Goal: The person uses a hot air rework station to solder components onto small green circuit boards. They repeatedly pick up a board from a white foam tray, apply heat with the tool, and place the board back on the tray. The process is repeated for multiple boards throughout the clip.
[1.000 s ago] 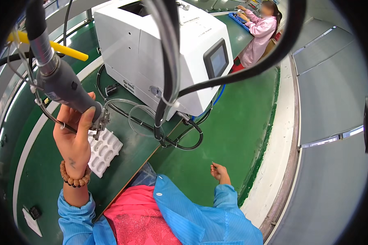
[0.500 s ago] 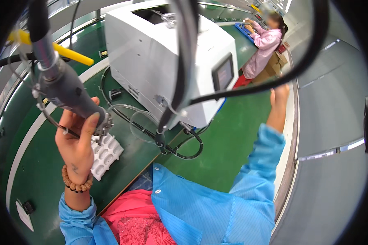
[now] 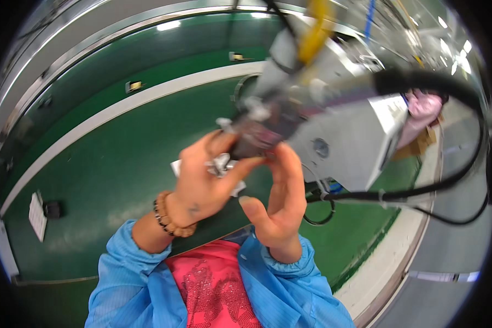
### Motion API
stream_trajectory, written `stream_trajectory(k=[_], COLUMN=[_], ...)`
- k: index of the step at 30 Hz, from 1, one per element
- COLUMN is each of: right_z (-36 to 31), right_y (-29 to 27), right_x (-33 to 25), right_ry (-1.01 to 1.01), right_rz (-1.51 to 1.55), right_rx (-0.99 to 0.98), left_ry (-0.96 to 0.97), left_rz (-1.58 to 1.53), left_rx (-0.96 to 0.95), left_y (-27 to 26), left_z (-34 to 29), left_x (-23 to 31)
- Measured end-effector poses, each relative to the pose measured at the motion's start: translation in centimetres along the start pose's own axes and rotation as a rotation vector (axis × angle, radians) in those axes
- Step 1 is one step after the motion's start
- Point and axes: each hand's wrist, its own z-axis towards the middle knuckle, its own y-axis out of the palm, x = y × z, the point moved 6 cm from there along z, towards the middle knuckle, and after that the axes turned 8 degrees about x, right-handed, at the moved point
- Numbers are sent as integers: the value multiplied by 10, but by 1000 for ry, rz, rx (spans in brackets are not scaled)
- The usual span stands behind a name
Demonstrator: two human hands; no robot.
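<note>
A dark grey power screwdriver (image 3: 263, 130), smeared by motion, hangs tilted in front of me with hoses and a cable attached. My left hand (image 3: 202, 179) is closed round its lower end, fingers on the far side and thumb on the near side. Close by on the right is my right hand (image 3: 283, 210), its fingers raised against the tool's lower end and its thumb apart from them. Whether the right fingertips pinch anything small is not clear. Below the hands lies a white moulded tray (image 3: 239, 189), mostly covered by my left hand.
A white machine box (image 3: 339, 134) stands right of the tool, with a thick black hose (image 3: 366, 195) looping past it. On the green bench at left lie a white card (image 3: 37, 217) and a black part (image 3: 53, 209). A person in pink (image 3: 423, 106) is at far right.
My view has swung left. My right hand has come in from the far right to the screwdriver. The screwdriver and left hand now appear nearer the middle, with the left hand still gripping it.
</note>
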Motion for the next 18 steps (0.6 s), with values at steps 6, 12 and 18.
stream_trajectory(k=[6, 12, 18], right_z=[44, 39, 60], right_y=[45, 61, 40], right_x=[3, 12, 15], right_ry=[19, 174, 215], right_rz=[38, 265, 355], right_rx=[-135, -147, -142], left_ry=[281, 358, 705], left_rz=[70, 233, 186], left_rx=[-87, 95, 352], left_y=[-15, -38, -122], left_z=[-5, -18, -44], left_x=[26, 26, 120])
